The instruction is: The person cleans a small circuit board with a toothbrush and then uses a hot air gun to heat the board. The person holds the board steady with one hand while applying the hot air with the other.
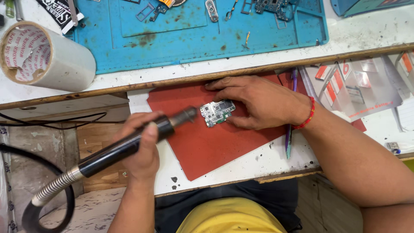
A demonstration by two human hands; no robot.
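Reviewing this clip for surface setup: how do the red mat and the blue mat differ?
The red mat is plain, lies skewed on the lower shelf and carries one circuit board; the blue mat has moulded compartments, lies square on the upper bench, stained, with many small parts. Both are flat work mats.

A circuit board lies on a mat on the pull-out shelf. The right hand rests on its right side; the left hand, to its left, holds a hot-air handpiece whose nozzle points at the board. Behind, on the bench, lie a work mat and, left of it, a tape roll.
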